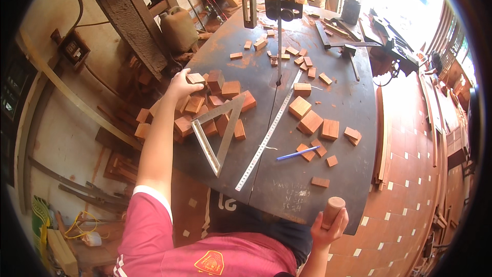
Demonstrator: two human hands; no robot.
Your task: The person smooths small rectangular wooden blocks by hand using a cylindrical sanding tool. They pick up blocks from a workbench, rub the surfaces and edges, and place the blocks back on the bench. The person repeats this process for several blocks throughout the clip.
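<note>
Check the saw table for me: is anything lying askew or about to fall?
The pile of wooden blocks under the left hand spills over the table's left edge, with the metal square lying tilted across it. The steel ruler lies diagonally. The right hand grips a wooden cylinder.

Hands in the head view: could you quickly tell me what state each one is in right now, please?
Left hand: closed on a small wooden block at the pile.
Right hand: closed around a round wooden peg.
</note>
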